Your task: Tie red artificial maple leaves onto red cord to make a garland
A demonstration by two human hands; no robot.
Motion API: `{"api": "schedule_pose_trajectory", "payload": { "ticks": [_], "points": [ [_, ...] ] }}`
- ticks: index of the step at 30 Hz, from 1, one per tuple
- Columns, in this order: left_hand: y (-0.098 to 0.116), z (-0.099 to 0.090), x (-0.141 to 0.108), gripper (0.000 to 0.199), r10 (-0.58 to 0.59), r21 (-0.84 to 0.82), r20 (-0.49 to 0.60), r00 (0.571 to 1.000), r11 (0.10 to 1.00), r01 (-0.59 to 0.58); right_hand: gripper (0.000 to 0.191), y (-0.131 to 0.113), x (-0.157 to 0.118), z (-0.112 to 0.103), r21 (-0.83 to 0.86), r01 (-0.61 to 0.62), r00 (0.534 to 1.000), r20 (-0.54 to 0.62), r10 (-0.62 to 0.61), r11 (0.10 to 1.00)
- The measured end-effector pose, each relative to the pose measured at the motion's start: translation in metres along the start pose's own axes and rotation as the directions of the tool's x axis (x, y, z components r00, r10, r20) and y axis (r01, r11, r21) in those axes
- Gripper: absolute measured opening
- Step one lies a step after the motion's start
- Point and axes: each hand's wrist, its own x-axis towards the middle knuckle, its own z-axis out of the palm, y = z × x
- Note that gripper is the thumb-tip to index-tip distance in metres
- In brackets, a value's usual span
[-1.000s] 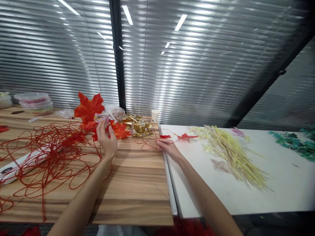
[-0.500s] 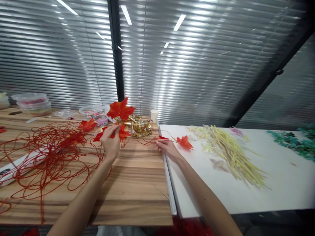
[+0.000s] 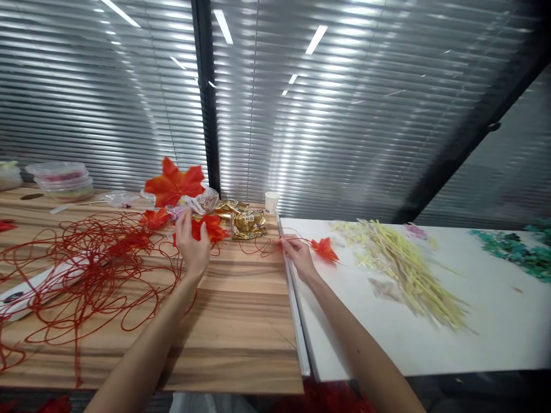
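Raised over the wooden table, my left hand [image 3: 194, 244] has its fingertips at the base of a red-orange artificial maple leaf [image 3: 174, 183], which stands up above them, tilted left. Behind that hand lies another red leaf [image 3: 214, 228]. My right hand [image 3: 298, 254], at the seam between the two tables, pinches a thin red cord [image 3: 260, 248]; its fingertips hide the exact grip. Just right of this hand, a smaller red leaf [image 3: 325, 249] hangs or lies by the cord. A large loose tangle of red cord [image 3: 94, 269] spreads over the left side.
Gold foil packets [image 3: 249, 223] and a paper cup [image 3: 271, 202] stand at the back. Stacked plastic tubs [image 3: 62, 180] are far left. A white strip [image 3: 38, 289] lies under the tangle. Yellow stems [image 3: 408, 269] and green foliage [image 3: 516, 252] lie on the white table [image 3: 370, 344].
The leaf at my left hand has swung left and tilted, and the fingers there have spread somewhat. My right hand has shifted slightly right with its fingertips on the cord.
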Motion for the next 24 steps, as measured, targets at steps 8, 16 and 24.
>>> {"api": "schedule_pose_trajectory", "payload": {
  "ticks": [8,16,24],
  "points": [
    [0.010,-0.003,-0.003,0.030,0.205,-0.006,-0.019,0.979,0.979,-0.205,0.032,-0.004,-0.006,0.006,-0.001,-0.046,0.986,0.158,0.046,0.999],
    [0.059,-0.007,-0.031,0.025,0.142,-0.409,0.133,0.981,0.910,-0.076,0.031,-0.007,-0.007,0.009,-0.040,-0.027,0.987,0.160,0.033,0.999],
    [0.059,0.016,-0.061,0.030,-0.365,-0.364,0.800,0.477,0.338,0.868,0.032,-0.018,-0.015,0.017,-0.041,-0.040,0.950,0.307,0.050,0.998]
  ]
}}
